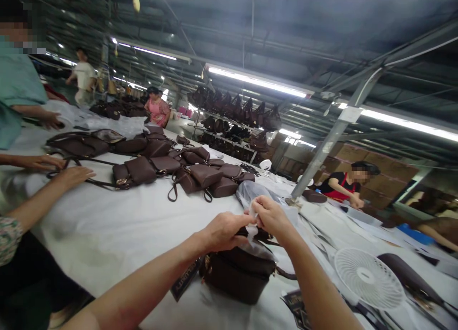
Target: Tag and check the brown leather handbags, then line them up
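A dark brown handbag [238, 277] stands on the white-covered table right in front of me. Above its top, my left hand [225, 232] and my right hand [268, 218] meet at a thin whitish plastic wrap [252, 231]. The right fingers are pinched on this wrap. My left thumb and fingers close on its other side, near the dark handle, and partly hide it. One black hang tag [185, 280] with printed letters lies left of the bag; another black tag [296, 307] is under my right forearm. A clear plastic bag [255, 191] lies just behind my hands.
Several brown handbags [203, 175] are piled further back on the table [143, 225]. To the left, a co-worker's hands [71, 175] reach toward a strap. A white fan [368, 277] and another brown bag [408, 275] are on the right, beyond a metal post [322, 151].
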`<state>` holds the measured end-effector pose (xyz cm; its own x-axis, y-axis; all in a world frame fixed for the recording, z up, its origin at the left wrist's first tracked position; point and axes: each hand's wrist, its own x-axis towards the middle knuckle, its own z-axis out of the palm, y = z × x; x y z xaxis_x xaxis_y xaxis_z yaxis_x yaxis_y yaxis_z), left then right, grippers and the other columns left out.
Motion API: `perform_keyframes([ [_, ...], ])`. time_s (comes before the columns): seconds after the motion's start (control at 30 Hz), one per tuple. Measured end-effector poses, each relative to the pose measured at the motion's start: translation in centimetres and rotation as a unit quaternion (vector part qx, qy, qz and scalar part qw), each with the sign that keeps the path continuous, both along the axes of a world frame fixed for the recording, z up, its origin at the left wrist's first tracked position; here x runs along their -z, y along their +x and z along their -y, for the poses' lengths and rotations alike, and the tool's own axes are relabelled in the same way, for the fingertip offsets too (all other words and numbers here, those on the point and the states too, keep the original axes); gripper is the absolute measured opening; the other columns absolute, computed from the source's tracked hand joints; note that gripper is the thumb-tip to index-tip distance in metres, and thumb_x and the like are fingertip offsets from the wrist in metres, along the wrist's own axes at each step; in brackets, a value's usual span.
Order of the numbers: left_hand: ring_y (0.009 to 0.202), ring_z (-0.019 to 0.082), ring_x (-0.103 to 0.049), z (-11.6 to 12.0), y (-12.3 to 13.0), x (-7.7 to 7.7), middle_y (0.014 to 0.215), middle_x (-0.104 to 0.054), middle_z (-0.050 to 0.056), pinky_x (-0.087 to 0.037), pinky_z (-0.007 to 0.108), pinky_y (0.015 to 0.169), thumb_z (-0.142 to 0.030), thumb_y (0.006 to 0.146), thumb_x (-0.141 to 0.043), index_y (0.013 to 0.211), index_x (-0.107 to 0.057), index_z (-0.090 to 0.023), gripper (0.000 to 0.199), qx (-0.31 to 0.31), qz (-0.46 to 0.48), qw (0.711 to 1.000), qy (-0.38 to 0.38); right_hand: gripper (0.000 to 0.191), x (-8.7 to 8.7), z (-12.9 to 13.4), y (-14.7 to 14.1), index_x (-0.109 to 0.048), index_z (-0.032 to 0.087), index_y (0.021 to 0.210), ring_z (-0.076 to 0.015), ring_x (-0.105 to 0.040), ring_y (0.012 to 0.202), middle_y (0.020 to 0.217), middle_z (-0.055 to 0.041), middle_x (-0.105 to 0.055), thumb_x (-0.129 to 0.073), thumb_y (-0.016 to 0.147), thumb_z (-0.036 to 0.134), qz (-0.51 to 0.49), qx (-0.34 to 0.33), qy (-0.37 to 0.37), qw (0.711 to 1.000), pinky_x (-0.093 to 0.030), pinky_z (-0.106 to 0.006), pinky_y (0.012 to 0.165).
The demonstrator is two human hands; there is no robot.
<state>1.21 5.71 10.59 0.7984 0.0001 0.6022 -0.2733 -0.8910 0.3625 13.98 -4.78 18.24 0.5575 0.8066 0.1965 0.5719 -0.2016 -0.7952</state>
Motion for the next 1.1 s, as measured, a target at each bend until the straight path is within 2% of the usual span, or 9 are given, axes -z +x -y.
perform_keyframes([
  [0.13,0.099,0.022,-0.06,0.7,0.5,-0.3,0.108,-0.064,0.007,-0.043,0.029,0.087,-0.013,0.086,-0.052,0.118,-0.054,-0.021,0.033,-0.003,0.002,0.999,0.051,0.014,-0.9,0.0,-0.6,-0.05,0.022,0.073,-0.0102,-0.044,0.038,0.043,0.0068,-0.052,-0.054,0.068,0.034,-0.054,-0.02,0.056,0.997,-0.028,-0.02,0.04],
  [0.33,0.096,0.019,-0.061,2.2,1.0,0.3,0.107,-0.063,0.004,-0.046,0.025,0.084,-0.014,0.084,-0.057,0.112,-0.059,-0.021,0.029,0.037,-0.022,0.999,0.018,0.019,-1.4,-0.5,-3.0,-0.049,0.024,0.08,-0.006,-0.03,0.03,0.045,0.0093,-0.054,-0.05,0.061,0.025,-0.106,-0.054,0.119,0.986,-0.018,-0.019,0.033],
  [0.43,0.088,0.017,-0.061,1.6,1.2,0.1,0.1,-0.065,0.001,-0.046,0.024,0.081,-0.018,0.086,-0.056,0.106,-0.062,-0.024,0.022,0.016,-0.053,0.998,0.027,0.021,-1.6,-0.2,-2.9,-0.052,0.023,0.086,-0.0078,-0.04,0.036,0.052,0.0077,-0.056,-0.053,0.065,0.029,-0.09,-0.076,0.114,0.986,-0.029,-0.02,0.036],
  [0.6,0.093,0.016,-0.061,-0.2,1.1,-1.1,0.106,-0.065,0.001,-0.044,0.024,0.083,-0.019,0.09,-0.05,0.118,-0.055,-0.025,0.029,0.034,-0.049,0.998,0.004,0.045,-2.0,2.1,-1.1,-0.058,0.02,0.109,-0.0186,-0.064,0.076,0.105,-0.008,-0.066,-0.06,0.072,0.045,0.101,0.009,0.078,0.992,-0.05,-0.031,0.064],
  [0.77,0.093,0.021,-0.063,0.1,0.5,-1.3,0.104,-0.065,0.005,-0.046,0.028,0.08,-0.022,0.088,-0.054,0.137,-0.034,-0.023,0.053,-0.008,-0.085,0.995,-0.042,0.031,1.8,4.4,-0.7,-0.065,0.022,0.093,-0.0244,-0.065,0.08,0.088,-0.0058,-0.071,-0.069,0.068,0.039,0.324,-0.071,-0.079,0.94,-0.047,-0.032,0.067],
  [0.87,0.094,0.022,-0.063,0.7,-0.1,-1.0,0.105,-0.065,0.005,-0.047,0.03,0.082,-0.022,0.087,-0.056,0.143,-0.025,-0.025,0.065,0.016,-0.087,0.995,-0.055,0.014,4.8,4.6,0.3,-0.063,0.022,0.08,-0.0247,-0.066,0.07,0.075,-0.0053,-0.07,-0.063,0.073,0.035,0.386,-0.065,-0.059,0.918,-0.047,-0.031,0.059],
  [0.97,0.098,0.021,-0.061,0.7,-1.0,-0.2,0.113,-0.064,0.008,-0.047,0.032,0.087,-0.026,0.083,-0.063,0.148,-0.016,-0.024,0.081,0.063,-0.025,0.988,-0.141,0.017,6.6,4.4,2.6,-0.066,0.025,0.084,-0.0251,-0.069,0.071,0.079,-0.0069,-0.073,-0.054,0.08,0.038,0.371,-0.106,-0.002,0.923,-0.052,-0.032,0.06],
  [1.03,0.098,0.02,-0.06,0.4,-1.6,0.6,0.117,-0.062,0.011,-0.047,0.032,0.088,-0.026,0.085,-0.059,0.146,-0.023,-0.02,0.071,0.058,0.029,0.97,-0.236,0.023,7.1,4.4,4.2,-0.068,0.027,0.091,-0.0271,-0.071,0.078,0.089,-0.008,-0.076,-0.059,0.077,0.043,0.353,-0.124,0.029,0.927,-0.056,-0.034,0.066],
  [1.1,0.093,0.017,-0.061,0.0,-2.1,1.5,0.112,-0.065,0.01,-0.048,0.031,0.085,-0.025,0.091,-0.046,0.133,-0.044,-0.016,0.043,0.029,0.028,0.949,-0.312,0.03,7.6,4.7,5.3,-0.07,0.029,0.096,-0.0288,-0.071,0.084,0.096,-0.0081,-0.076,-0.065,0.072,0.046,0.339,-0.125,0.037,0.932,-0.058,-0.034,0.07],
])
